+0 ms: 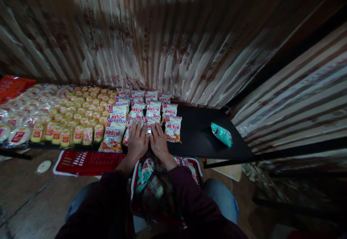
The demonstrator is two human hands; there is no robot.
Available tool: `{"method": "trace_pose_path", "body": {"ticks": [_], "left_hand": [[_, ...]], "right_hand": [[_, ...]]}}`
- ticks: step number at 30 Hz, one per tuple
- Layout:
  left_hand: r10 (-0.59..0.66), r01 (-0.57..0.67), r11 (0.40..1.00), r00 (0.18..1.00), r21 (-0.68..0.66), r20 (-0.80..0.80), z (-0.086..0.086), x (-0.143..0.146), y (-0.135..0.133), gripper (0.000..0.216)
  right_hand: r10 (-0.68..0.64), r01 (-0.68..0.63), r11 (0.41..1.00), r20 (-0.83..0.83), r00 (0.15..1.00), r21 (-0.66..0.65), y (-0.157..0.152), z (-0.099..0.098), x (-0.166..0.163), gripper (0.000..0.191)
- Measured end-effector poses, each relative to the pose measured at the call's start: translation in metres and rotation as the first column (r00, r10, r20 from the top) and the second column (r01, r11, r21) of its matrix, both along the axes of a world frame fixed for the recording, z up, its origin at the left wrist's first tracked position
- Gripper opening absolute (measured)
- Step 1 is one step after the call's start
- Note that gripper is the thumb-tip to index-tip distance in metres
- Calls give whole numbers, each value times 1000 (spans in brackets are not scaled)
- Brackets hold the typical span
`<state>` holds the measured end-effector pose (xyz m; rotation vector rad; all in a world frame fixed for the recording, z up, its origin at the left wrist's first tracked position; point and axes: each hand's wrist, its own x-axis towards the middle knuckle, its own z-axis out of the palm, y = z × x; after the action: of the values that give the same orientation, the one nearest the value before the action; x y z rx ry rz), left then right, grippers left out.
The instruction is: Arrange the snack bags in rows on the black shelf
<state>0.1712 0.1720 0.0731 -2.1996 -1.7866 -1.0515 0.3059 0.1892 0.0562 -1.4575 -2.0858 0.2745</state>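
Observation:
My left hand (137, 140) lies with its fingers stretched over a white snack bag in the front row on the black table (199, 132). Just beside it, my right hand (159, 141) rests flat on the neighbouring snack bag (152, 121), which shows above the fingertips. Both hands are open, palms down, and cover much of these two bags. To the left is a snack bag (112, 135) with red print, and to the right another snack bag (172, 128) of the same kind. More such bags stand in rows behind.
Many yellow wrapped cakes (77, 134) and round white packets (19, 136) fill the table's left side. A turquoise bag (221, 135) lies alone at the right. Below are a red basket (89, 163) and, between my knees, a basket (200, 168) holding more bags. Striped curtain (162, 43) hangs behind.

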Motion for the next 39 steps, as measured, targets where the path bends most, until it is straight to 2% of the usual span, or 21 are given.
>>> {"method": "trace_pose_path", "body": {"ticks": [6, 11, 15, 21, 27, 33, 39], "left_hand": [[-8, 5, 998, 999, -58, -50, 3, 19, 1, 50], [-32, 14, 988, 993, -151, -115, 5, 30, 4, 69], [-37, -1, 974, 986, -227, -161, 2, 42, 6, 79], [-35, -2, 977, 985, -213, -170, -3, 42, 6, 74], [-44, 28, 991, 991, -132, -124, -8, 34, 16, 71], [-67, 56, 990, 994, -128, -89, -17, 32, 27, 71], [-42, 22, 986, 992, -166, -119, -13, 35, 26, 69]], "right_hand": [[-77, 68, 996, -158, 984, -60, 24, 6, 4, 57], [-160, 106, 973, -265, 951, -207, 56, 20, -6, 59], [-229, 137, 944, -299, 926, -301, 60, 22, -13, 59], [-269, 197, 955, -375, 887, -221, 47, 16, -17, 56], [-242, 226, 970, -437, 866, -90, 59, 16, -16, 53], [-246, 212, 969, -395, 885, -127, 70, 9, -13, 53], [-204, 186, 979, -372, 906, -83, 73, -1, -12, 53]]}}
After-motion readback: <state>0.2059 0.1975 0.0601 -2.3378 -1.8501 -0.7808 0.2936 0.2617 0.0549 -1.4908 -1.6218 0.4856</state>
